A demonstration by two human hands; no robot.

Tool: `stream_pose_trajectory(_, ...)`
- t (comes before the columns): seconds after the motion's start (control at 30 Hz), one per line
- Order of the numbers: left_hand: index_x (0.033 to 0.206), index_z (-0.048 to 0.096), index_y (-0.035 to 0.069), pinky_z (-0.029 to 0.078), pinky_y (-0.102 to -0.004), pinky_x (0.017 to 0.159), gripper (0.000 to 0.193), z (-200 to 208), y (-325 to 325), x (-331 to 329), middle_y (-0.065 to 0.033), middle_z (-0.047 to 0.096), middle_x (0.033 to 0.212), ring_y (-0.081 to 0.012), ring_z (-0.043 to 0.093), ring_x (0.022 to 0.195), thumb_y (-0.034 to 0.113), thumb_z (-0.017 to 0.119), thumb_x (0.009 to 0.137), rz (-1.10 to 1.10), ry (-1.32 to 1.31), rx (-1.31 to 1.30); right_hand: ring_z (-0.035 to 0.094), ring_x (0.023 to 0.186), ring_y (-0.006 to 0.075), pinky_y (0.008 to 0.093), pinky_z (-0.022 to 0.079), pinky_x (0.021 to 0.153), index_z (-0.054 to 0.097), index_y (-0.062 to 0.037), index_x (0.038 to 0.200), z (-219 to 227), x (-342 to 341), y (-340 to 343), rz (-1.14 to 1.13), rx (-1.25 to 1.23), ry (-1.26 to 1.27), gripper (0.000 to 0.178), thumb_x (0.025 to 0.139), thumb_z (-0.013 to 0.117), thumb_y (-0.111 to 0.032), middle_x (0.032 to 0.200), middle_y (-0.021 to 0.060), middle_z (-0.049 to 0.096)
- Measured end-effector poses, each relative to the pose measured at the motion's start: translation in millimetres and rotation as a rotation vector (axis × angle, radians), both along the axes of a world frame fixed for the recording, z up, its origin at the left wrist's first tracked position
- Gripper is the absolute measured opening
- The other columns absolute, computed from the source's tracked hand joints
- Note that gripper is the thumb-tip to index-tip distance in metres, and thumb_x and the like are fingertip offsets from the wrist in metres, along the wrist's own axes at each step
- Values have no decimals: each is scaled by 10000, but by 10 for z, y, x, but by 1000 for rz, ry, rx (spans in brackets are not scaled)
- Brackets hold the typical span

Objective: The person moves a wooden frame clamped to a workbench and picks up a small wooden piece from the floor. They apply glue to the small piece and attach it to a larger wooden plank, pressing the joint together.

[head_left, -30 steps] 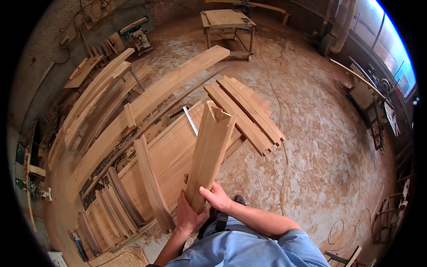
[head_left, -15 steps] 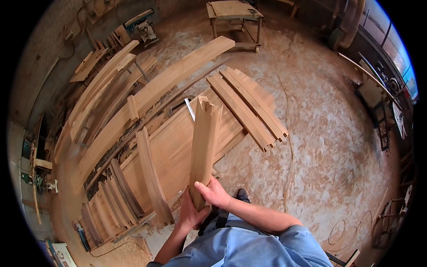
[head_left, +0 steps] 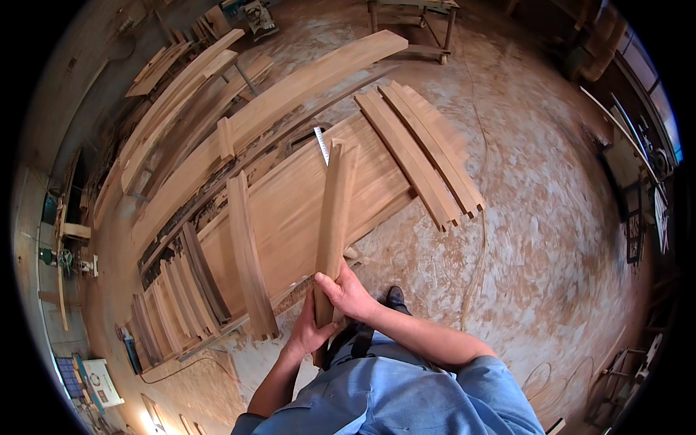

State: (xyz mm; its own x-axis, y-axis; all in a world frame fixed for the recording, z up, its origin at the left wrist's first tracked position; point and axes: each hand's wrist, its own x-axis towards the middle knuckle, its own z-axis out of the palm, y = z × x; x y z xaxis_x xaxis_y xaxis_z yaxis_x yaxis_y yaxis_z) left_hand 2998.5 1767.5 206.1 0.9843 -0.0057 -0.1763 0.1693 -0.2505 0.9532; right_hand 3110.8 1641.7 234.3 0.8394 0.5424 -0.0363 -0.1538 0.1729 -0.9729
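gripping the long wooden piece (head_left: pixel 336 210) near its lower end with left hand (head_left: pixel 309 332) and right hand (head_left: pixel 349 294), slanting out over the wide panel (head_left: pixel 279 226), probably stiff, moderately heavy, hardly slippery, better balanced if held nearer mid-length.

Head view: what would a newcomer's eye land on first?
Most likely the long wooden piece at centre, its near end held in the left grip and the right grip. Behind it spreads a broad wooden panel, with long boards lying across its upper-right end. A white ruler-like strip stands out against the wood, beside the held piece's far end.
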Motion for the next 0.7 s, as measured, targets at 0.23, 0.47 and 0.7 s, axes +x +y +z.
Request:
stream_pose_trajectory(0.23,1471,155,25,392,-400,1033,961,24,-80,-37,-198,391,1375,-313,428,1276,203,738,729,50,-1,-4,454,1209,241,360,375,1033,299,23,1397,22,-18,-11,46,56,128,605,945,577,-268,1288,172,486)
stream_pose_trajectory(0.47,1460,181,31,368,-402,1050,928,36,-128,-30,-186,382,1373,-300,403,1290,138,722,714,99,2,-59,472,1183,227,353,396,1010,311,17,1389,-44,8,-4,105,-24,164,589,950,577,-272,1262,172,505)
stream_pose_trajectory(0.7,1399,276,0,414,-459,994,884,80,-144,-51,-258,468,1277,-423,481,1184,195,761,685,175,-15,269,537,1079,184,327,447,939,424,23,1297,-202,-5,-58,157,-74,353,441,971,548,-247,1173,131,581)
